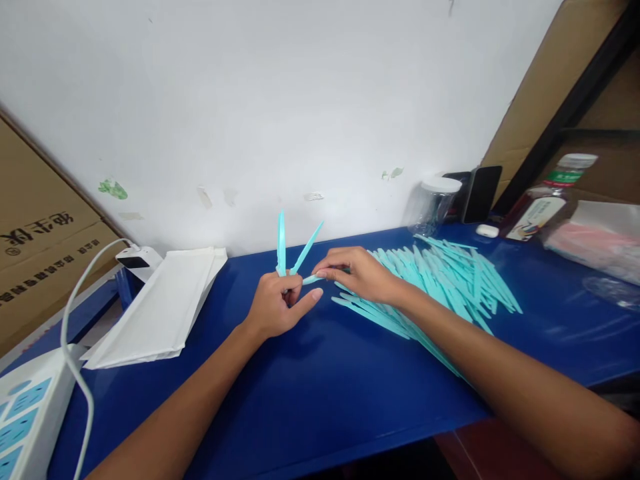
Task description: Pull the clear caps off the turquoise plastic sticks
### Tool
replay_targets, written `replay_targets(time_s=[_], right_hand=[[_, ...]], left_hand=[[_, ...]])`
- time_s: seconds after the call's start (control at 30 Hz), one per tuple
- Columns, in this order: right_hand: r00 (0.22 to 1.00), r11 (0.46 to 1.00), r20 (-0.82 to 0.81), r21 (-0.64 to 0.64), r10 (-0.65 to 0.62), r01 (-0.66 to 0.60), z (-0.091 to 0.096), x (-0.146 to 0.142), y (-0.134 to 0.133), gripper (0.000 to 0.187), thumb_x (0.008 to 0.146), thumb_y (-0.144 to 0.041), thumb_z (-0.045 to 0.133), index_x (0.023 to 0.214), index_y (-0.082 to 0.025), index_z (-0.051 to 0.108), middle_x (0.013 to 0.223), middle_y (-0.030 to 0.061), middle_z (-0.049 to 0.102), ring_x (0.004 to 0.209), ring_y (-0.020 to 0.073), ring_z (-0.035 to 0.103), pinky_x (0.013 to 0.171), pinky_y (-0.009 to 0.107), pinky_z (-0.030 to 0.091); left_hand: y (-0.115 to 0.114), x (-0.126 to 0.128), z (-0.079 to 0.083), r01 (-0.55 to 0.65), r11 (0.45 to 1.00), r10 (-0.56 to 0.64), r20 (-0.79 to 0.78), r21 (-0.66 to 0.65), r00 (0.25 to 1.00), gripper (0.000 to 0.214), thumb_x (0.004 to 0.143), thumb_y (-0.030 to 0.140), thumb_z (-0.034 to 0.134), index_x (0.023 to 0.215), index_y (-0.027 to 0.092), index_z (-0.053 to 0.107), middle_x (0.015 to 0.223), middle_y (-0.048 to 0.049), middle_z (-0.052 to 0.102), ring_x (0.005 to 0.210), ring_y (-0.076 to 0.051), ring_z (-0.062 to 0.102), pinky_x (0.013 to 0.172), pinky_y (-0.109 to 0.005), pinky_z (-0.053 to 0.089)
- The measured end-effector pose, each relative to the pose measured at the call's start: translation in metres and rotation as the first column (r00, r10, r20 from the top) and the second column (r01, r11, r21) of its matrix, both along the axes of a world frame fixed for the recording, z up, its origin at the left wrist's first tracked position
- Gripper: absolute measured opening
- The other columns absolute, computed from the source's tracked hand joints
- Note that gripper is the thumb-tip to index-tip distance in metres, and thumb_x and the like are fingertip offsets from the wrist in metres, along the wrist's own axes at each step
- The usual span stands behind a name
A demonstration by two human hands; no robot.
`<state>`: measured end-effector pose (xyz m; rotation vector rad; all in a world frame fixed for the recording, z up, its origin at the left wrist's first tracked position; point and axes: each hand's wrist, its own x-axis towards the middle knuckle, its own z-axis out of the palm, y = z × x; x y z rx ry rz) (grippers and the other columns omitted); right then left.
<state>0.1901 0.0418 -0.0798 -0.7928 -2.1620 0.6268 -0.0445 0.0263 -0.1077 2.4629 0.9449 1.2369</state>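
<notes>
My left hand [275, 303] is closed around several slim turquoise plastic sticks with tapered ends. Two of these sticks [281, 243] point up from the fist, spread in a V. A paler turquoise stick [312, 279] lies level between the hands, its right end pinched by the thumb and fingers of my right hand [357, 272]. Whether my left fingers also grip its other end is hard to see. Beside and partly behind my right hand and forearm lies a large loose pile of the same sticks [450, 273] on the blue table [300, 413].
White paper envelopes [155, 307] lie on the left, near a power strip [30, 407] and a white cable [65, 327]. Along the back right stand a clear lidded jar [433, 207], a phone [483, 193] and a bottle [545, 200]. Cardboard [45, 247] leans at far left.
</notes>
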Motion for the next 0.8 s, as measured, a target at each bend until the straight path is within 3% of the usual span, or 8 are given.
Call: replay_targets(time_s=[0.23, 0.3, 0.37, 0.43, 0.5, 0.6, 0.67, 0.8], right_hand=[[0.995, 0.996, -0.072, -0.062, 0.062, -0.066, -0.002, -0.014, -0.013, 0.018, 0.102, -0.029, 0.065, 0.097, -0.023, 0.081, 0.096, 0.0037, 0.078, 0.087, 0.0178, 0.07, 0.078, 0.029, 0.051], [0.997, 0.999, -0.07, -0.042, 0.02, -0.023, -0.002, -0.014, -0.012, 0.016, 0.101, -0.031, 0.066, 0.098, -0.022, 0.079, 0.097, 0.0032, 0.079, 0.088, 0.0181, 0.07, 0.078, 0.029, 0.051], [0.994, 0.993, -0.035, 0.055, -0.104, 0.105, -0.003, -0.011, -0.007, 0.019, 0.102, -0.035, 0.065, 0.1, -0.021, 0.078, 0.097, 0.004, 0.078, 0.088, 0.0193, 0.069, 0.079, 0.031, 0.05], [0.95, 0.931, -0.004, 0.2, -0.311, 0.306, -0.005, -0.004, 0.001, 0.023, 0.104, -0.036, 0.062, 0.099, -0.019, 0.077, 0.095, 0.0059, 0.077, 0.091, 0.0219, 0.066, 0.083, 0.034, 0.047], [0.853, 0.814, 0.005, 0.302, -0.522, 0.497, -0.007, 0.007, 0.012, 0.024, 0.104, -0.032, 0.058, 0.099, -0.017, 0.076, 0.094, 0.0078, 0.076, 0.093, 0.0244, 0.064, 0.085, 0.037, 0.045], [0.696, 0.681, 0.098, 0.341, -0.711, 0.647, -0.009, 0.023, 0.025, 0.024, 0.102, -0.026, 0.056, 0.094, -0.017, 0.076, 0.092, 0.0092, 0.075, 0.093, 0.0265, 0.062, 0.084, 0.038, 0.043], [0.634, 0.681, 0.252, 0.314, -0.731, 0.661, -0.009, 0.031, 0.03, 0.024, 0.1, -0.03, 0.059, 0.09, -0.018, 0.077, 0.089, 0.0098, 0.075, 0.096, 0.0287, 0.061, 0.084, 0.039, 0.043], [0.582, 0.765, 0.547, 0.187, -0.602, 0.616, -0.012, 0.033, 0.03, 0.025, 0.091, -0.044, 0.072, 0.083, -0.02, 0.077, 0.096, 0.0117, 0.074, 0.108, 0.0329, 0.058, 0.086, 0.041, 0.043]], left_hand=[[-0.007, 0.007, -0.001, 0.078, 0.996, -0.078, -0.002, -0.047, 0.997, 0.055, 0.091, 0.032, 0.073, 0.058, 0.019, 0.03, 0.054, 0.007, 0.027, 0.05, -0.008, 0.028, 0.052, -0.028, 0.026], [-0.006, 0.007, -0.002, 0.019, 1.0, -0.019, 0.014, 0.002, 1.0, 0.056, 0.091, 0.031, 0.073, 0.057, 0.019, 0.03, 0.052, 0.007, 0.028, 0.05, -0.007, 0.029, 0.052, -0.027, 0.027], [-0.002, 0.006, -0.003, -0.066, 0.995, 0.065, 0.027, 0.077, 0.998, 0.055, 0.092, 0.03, 0.072, 0.056, 0.018, 0.032, 0.051, 0.0072, 0.031, 0.049, -0.007, 0.031, 0.054, -0.026, 0.03], [0.003, 0.003, -0.003, -0.155, 0.975, 0.151, 0.039, 0.157, 0.988, 0.054, 0.093, 0.028, 0.072, 0.055, 0.018, 0.035, 0.05, 0.0075, 0.032, 0.049, -0.007, 0.031, 0.057, -0.026, 0.032], [0.009, 0.0, -0.003, -0.227, 0.947, 0.221, 0.051, 0.225, 0.974, 0.055, 0.093, 0.028, 0.072, 0.054, 0.017, 0.035, 0.05, 0.0077, 0.03, 0.048, -0.006, 0.03, 0.057, -0.026, 0.032], [0.014, -0.002, -0.003, -0.298, 0.908, 0.289, 0.075, 0.293, 0.954, 0.058, 0.093, 0.029, 0.072, 0.052, 0.017, 0.033, 0.051, 0.0075, 0.024, 0.049, -0.007, 0.024, 0.054, -0.026, 0.029], [0.015, -0.003, -0.002, -0.316, 0.896, 0.307, 0.081, 0.312, 0.948, 0.059, 0.094, 0.03, 0.072, 0.052, 0.017, 0.032, 0.052, 0.0074, 0.022, 0.05, -0.007, 0.022, 0.054, -0.026, 0.029], [0.016, -0.002, -0.004, -0.314, 0.897, 0.31, 0.066, 0.31, 0.949, 0.057, 0.095, 0.032, 0.071, 0.052, 0.017, 0.036, 0.051, 0.0074, 0.027, 0.049, -0.007, 0.025, 0.055, -0.026, 0.031]])
